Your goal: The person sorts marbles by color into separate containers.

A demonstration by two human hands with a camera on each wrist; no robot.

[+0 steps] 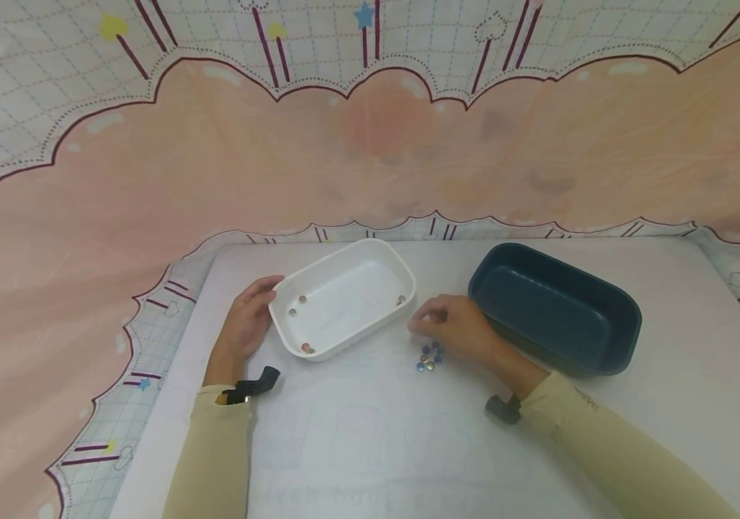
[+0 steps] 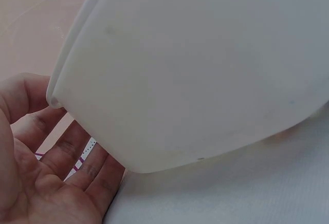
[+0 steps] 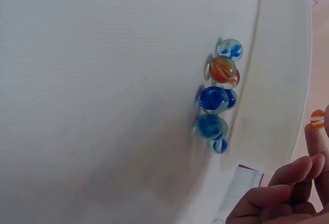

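My left hand (image 1: pixel 248 324) holds the left end of a white rectangular container (image 1: pixel 337 349), its fingers at the rim and along the outer wall. In the left wrist view the container's pale side (image 2: pixel 190 80) fills most of the picture. Several small glass marbles (image 1: pixel 302 298) lie inside the container, near its ends. My right hand (image 1: pixel 457 328) is between the white container and a dark blue one; in the right wrist view its fingertips pinch an orange-and-clear marble (image 3: pixel 317 119). Just below that hand a cluster of blue and orange marbles (image 3: pixel 213 99) rests on the table.
The dark blue rectangular container (image 1: pixel 554 310) stands right of my right hand, close to the forearm. A white cover (image 1: pixel 370 447) spreads over the table. Behind it hangs a patterned peach-and-white cloth (image 1: pixel 344 166). Each wrist carries a black camera mount (image 1: pixel 259 384).
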